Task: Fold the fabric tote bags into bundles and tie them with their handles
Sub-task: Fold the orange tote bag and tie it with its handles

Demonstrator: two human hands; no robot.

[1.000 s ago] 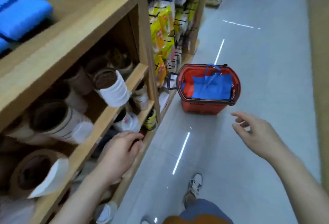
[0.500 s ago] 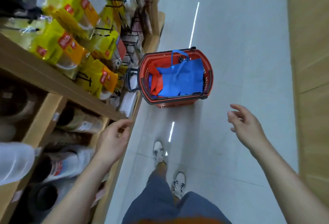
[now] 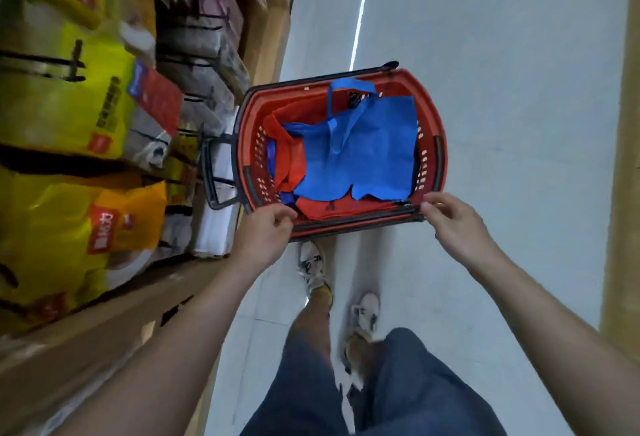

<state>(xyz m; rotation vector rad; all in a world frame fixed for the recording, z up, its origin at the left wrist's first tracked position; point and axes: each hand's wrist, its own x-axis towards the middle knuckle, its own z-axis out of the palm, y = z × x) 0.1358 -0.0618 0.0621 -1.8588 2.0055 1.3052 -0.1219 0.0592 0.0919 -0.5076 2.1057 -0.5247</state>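
Head view: our left grip (image 3: pixel 272 233) and right grip (image 3: pixel 453 224) curl at the near rim of the basket (image 3: pixel 429 113); clasped or not, we cannot tell. The blue tote bag (image 3: pixel 367 155) lies loose inside the basket, so we judge a lopsided lift could spill it.

The red plastic shopping basket (image 3: pixel 408 77) has a black pull handle (image 3: pixel 207 165). Inside it, a bright blue fabric tote bag (image 3: pixel 363 158) lies over a red-orange fabric tote bag (image 3: pixel 289 158). Yellow plastic packets (image 3: pixel 69 103) carry red labels with white lettering, on a tan wooden shelf (image 3: pixel 104 325). The pale grey tiled floor (image 3: pixel 502 89) shows a white light streak (image 3: pixel 361 10). The trousers (image 3: pixel 301 383) are dark blue denim, and the trainers (image 3: pixel 311 262) are white with dark markings.
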